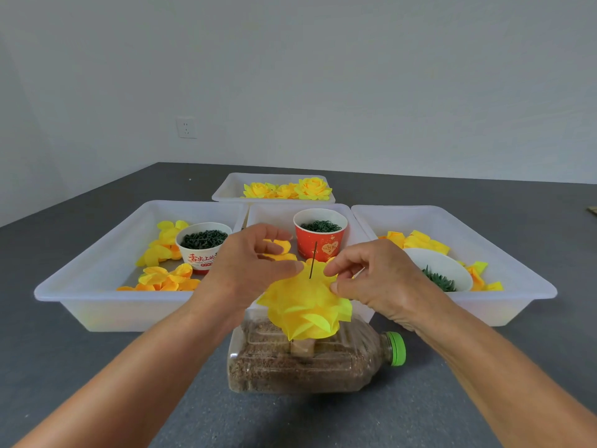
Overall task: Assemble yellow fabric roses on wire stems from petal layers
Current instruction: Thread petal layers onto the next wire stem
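Both hands, left (255, 266) and right (371, 276), pinched the top petal layer (310, 295) threaded on the wire (312, 260) above the bottle (310, 360); the fabric looked light, limp and easily creased, best held near its pierced centre.

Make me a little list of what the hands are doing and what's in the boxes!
left hand: pinches the petal layer's left edge
right hand: pinches its right edge
petal layer: yellow, threaded on the wire stem
bottle: lying on its side under the flower, green cap
far tray: finished roses
left tray: loose petals, white cup
red cup: green rings
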